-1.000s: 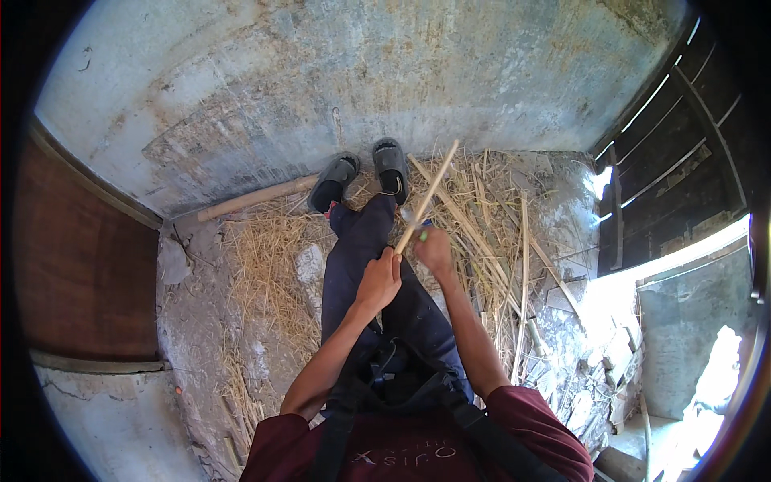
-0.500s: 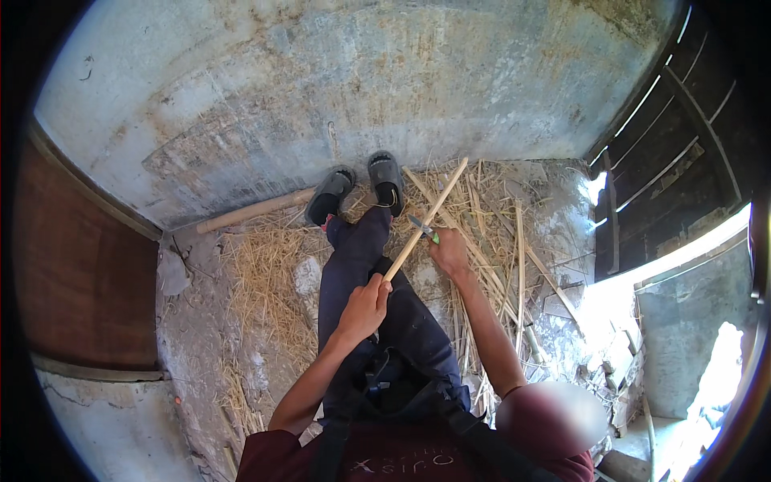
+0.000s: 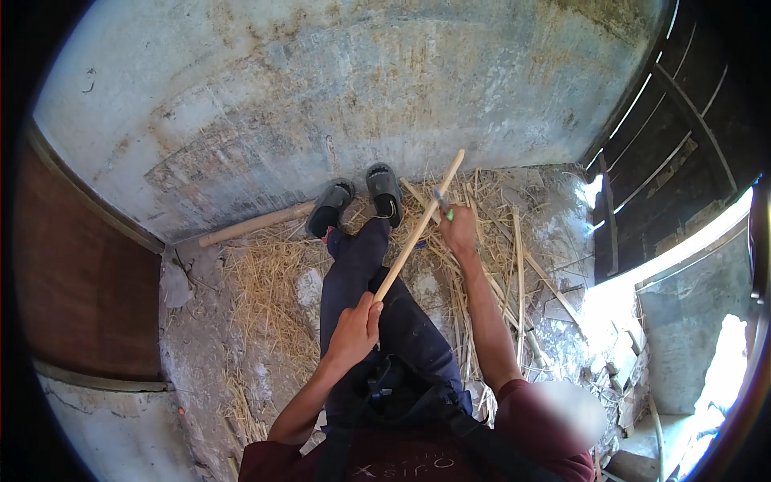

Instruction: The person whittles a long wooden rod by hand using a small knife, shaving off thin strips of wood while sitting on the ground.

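Note:
My left hand (image 3: 353, 331) is closed around the near end of a pale, peeled wooden stick (image 3: 419, 230), over my thighs. The stick slants up and to the right, away from me, its far end free near the wall. In my right hand (image 3: 458, 231) is a knife (image 3: 443, 205) with a green handle, most of which the fingers hide. Its short blade points up and left and lies against or just beside the right side of the stick, past the middle; contact is hard to tell.
Straw and shavings (image 3: 269, 293) litter the floor around my legs. Long split strips (image 3: 518, 273) lie to the right. A round pole (image 3: 255, 225) rests along the foot of the concrete wall (image 3: 321, 88). Rubble (image 3: 618, 361) lies by the bright gap at right; a brown panel (image 3: 92, 265) stands left.
My right hand with the knife has moved away from me, up along the stick. My left hand has drawn slightly nearer my body, and the stick stands a little steeper.

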`<state>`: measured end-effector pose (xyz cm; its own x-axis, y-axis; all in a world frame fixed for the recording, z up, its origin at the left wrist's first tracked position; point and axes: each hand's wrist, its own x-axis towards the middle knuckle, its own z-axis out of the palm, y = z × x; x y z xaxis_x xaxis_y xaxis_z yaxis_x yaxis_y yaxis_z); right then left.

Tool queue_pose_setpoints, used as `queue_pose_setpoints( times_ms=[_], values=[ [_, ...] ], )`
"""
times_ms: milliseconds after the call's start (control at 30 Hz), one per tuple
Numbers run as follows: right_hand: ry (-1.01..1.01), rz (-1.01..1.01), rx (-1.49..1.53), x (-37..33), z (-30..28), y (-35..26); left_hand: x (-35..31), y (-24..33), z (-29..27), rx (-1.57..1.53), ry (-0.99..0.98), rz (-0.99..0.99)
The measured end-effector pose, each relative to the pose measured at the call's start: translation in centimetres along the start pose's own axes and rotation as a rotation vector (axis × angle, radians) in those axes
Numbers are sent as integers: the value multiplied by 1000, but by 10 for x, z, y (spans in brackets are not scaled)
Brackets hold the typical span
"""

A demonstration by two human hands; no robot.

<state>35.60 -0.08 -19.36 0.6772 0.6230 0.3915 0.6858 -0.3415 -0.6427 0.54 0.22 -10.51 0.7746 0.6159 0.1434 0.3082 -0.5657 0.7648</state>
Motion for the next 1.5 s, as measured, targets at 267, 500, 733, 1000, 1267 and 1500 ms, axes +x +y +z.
queue_pose_setpoints(
  times_ms=[267,500,733,1000,1267,1500],
  values=[
    [127,72,-13,42,-3,20,-27,3,-25,15,-25,-53],
    [-191,368,-129,34,10,205,-58,-26,-48,-6,-91,-193],
    [-1124,420,-186,-121,43,281,-57,-47,-46,-35,-74,-266],
    [-516,646,287,-162,-6,197,-23,-24,-40,-632,-222,-406],
    [-136,401,794,-83,-85,-6,-11,12,-54,-589,-169,-190],
    [88,117,756,-97,-112,-90,-10,34,-64,-819,-248,-261]
  ],
)
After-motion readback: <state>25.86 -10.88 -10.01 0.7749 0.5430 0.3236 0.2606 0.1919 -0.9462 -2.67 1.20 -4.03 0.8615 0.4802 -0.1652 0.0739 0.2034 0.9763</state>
